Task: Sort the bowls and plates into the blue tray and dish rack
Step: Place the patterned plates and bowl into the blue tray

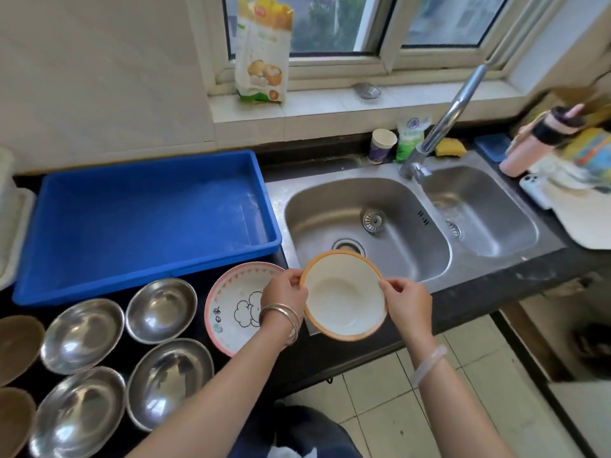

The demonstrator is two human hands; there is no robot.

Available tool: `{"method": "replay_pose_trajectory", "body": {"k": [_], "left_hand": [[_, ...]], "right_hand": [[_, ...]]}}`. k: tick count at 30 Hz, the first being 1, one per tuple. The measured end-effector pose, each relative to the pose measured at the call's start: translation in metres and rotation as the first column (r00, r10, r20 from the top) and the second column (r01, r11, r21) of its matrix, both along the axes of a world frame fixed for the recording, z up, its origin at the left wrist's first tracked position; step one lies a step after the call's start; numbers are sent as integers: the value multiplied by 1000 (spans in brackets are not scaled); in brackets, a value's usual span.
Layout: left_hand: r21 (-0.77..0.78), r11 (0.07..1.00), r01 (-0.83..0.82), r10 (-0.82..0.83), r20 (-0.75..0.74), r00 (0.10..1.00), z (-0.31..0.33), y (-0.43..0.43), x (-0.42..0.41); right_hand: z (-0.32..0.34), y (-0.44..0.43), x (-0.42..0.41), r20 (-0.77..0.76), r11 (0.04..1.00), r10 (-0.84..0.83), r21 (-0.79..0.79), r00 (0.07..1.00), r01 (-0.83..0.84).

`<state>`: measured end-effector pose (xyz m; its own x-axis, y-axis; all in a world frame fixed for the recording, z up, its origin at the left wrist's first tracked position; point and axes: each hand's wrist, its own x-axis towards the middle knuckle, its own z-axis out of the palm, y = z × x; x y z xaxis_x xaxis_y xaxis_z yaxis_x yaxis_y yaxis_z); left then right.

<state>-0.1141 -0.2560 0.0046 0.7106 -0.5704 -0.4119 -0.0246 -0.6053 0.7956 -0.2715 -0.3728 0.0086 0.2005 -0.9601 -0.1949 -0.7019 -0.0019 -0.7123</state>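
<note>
over the near lip of the sink [330, 209], at about six o'clock in the view, a white dish with an orange rim [344, 295] is held in the air, hollow side up and tipped a little toward the person. the left hand [285, 294] pinches its rim at nine o'clock, thumb on top and fingers curled under; the right hand [407, 304] pinches the rim at three o'clock in the same way

the blue tray [132, 219] lies at ten o'clock from the dish, and nothing shows in it. at the far nine o'clock edge of the view a white plastic thing [15, 223] is cut off by the frame; it may be the dish rack, but i cannot tell, nor what it holds

waiting on the dark counter [496, 292]: a pink-rimmed plate [231, 309] with a cartoon drawing, at nine o'clock of the dish and partly behind the left hand; four steel bowls [161, 309] in two rows at eight o'clock; two brown bowls [18, 348] at the left edge, cut off

as i judge it, the sorting has hardly begun. the dish in hand looks to be the first piece on its way, the tray has taken nothing, and at least seven pieces are left to place. reaching the tray would mean a swing toward ten o'clock, over the pink-rimmed plate
</note>
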Motion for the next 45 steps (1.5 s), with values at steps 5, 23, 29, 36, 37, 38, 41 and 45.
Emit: {"method": "replay_pose_trajectory", "body": {"k": [5, 23, 29, 36, 37, 38, 41, 45], "left_hand": [[14, 999, 42, -41, -45, 998, -12, -15, -16], [24, 998, 60, -58, -78, 995, -39, -22, -22], [-8, 999, 41, -41, -93, 995, -40, -16, -20], [-7, 999, -36, 36, 103, 994, -26, 12, 11], [8, 998, -56, 54, 139, 989, -23, 18, 17], [27, 996, -80, 74, 173, 982, -21, 24, 23], [69, 988, -138, 114, 275, 955, -21, 45, 38], [177, 961, -211, 159, 268, 950, -29, 73, 49]], "right_hand": [[-16, -6, -20, -40, 997, -60, 37, 997, 61], [-43, -9, -29, -30, 992, -60, 107, 998, 63], [-35, -4, -32, -37, 995, -3, 102, 999, 6], [-4, 4, 12, -35, 967, 235, -93, 971, -237], [-2, 7, 24, -21, 952, 291, -90, 956, -292], [0, 10, 38, -17, 933, 349, -83, 937, -349], [-4, 22, 78, -74, 849, 526, -6, 847, -528], [-19, 30, 120, -299, 729, 670, 92, 680, -678]]}}
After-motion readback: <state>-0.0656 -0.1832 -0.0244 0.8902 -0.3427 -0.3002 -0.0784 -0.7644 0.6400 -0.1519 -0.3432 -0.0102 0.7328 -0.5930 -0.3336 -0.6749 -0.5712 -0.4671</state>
